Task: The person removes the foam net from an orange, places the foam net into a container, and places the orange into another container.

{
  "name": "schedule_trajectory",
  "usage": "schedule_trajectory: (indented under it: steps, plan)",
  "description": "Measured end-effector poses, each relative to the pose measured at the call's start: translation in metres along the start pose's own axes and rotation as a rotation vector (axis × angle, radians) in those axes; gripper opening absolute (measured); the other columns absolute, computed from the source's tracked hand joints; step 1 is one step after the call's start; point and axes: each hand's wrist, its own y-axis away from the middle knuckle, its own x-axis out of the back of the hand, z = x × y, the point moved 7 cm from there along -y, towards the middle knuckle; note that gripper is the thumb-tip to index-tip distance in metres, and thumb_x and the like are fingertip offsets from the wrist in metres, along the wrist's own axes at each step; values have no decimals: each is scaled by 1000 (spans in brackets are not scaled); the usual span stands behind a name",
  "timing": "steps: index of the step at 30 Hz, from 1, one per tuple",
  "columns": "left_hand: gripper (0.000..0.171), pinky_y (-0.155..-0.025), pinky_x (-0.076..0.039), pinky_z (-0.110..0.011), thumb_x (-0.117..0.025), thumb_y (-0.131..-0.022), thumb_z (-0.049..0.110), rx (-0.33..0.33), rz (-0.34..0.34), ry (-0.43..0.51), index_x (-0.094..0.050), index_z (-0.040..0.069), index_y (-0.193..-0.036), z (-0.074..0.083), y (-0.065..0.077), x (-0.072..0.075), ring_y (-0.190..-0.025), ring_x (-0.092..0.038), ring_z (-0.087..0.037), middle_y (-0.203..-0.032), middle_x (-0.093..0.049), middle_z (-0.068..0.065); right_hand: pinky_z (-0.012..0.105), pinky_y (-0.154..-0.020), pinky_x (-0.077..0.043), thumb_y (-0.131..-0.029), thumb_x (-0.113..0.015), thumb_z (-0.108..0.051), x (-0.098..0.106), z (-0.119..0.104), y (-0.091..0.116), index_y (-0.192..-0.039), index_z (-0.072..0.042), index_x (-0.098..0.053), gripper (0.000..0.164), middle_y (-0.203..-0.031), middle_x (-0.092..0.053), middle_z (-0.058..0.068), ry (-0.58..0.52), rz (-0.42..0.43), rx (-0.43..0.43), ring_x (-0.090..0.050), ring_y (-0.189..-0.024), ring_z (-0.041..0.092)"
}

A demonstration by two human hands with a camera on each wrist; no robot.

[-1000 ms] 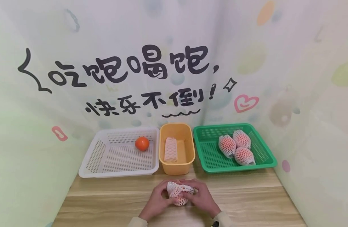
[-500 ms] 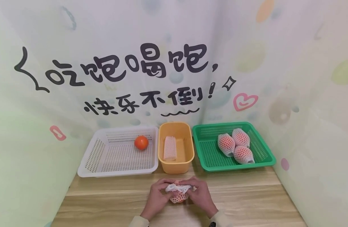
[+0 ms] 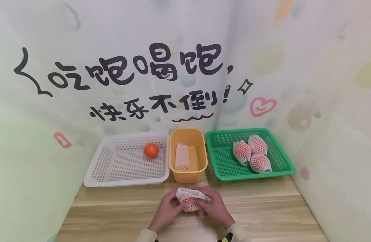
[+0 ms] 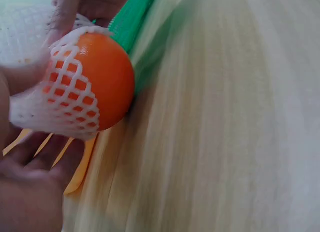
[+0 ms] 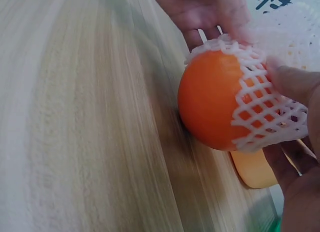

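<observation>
Closed in at the back and both sides by pale, curtain-like walls [image 3: 112, 27], creased by a soft vertical fold [image 3: 230, 30] right of centre. Lettered across the back in two rows of bold black Chinese characters [image 3: 163, 64], rising slightly to the right, with a wavy underline [image 3: 192, 118] beneath the lower row. Dotted with faded ovals [image 3: 270, 57] in green, blue and brown, and, right of the writing, a pink heart [image 3: 261, 108]. Tinted greenish at lower left. Spread below with a light wood-grain desk [image 3: 264, 208], lit softly.
</observation>
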Motion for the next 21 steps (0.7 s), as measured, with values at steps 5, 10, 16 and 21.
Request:
schedule_trajectory:
  steps: [5,10,16,21]
  plan:
    - [25,-91,-50,-25,-77,-75,23,-32,86,-66,-70,19,-99,7,-1,6,-103,-61,-12,-107,-65,3,30,-88,-49,-73,-76,-2,-4,15,1,-108,-8,-70,35,-110,-69,7,-8,54,14,-63,-100,23]
    - [26,-87,-52,-26,-75,-74,2,-50,168,-78,-71,18,-94,21,-2,10,-97,-63,-12,-99,-69,5,24,-77,-52,-67,-73,11,-3,6,0,-98,-8,-73,36,-99,-72,6,-9,99,75,-64,-87,19]
    - [21,-78,-53,-26,-78,-75,15,-72,216,-122,-70,27,-90,22,-4,11,-86,-62,-9,-90,-69,11,22,-69,-52,-63,-71,18,4,-20,-2,-91,-3,-73,35,-87,-72,11,13,160,82,-64,-78,19]
    - [23,-75,-52,-23,-80,-74,23,-68,229,-166,-69,25,-94,25,-2,12,-85,-60,-7,-93,-67,10,30,-75,-56,-74,-74,4,7,-13,-2,-97,-7,-70,25,-93,-71,7,-11,179,-7,-64,-86,8]
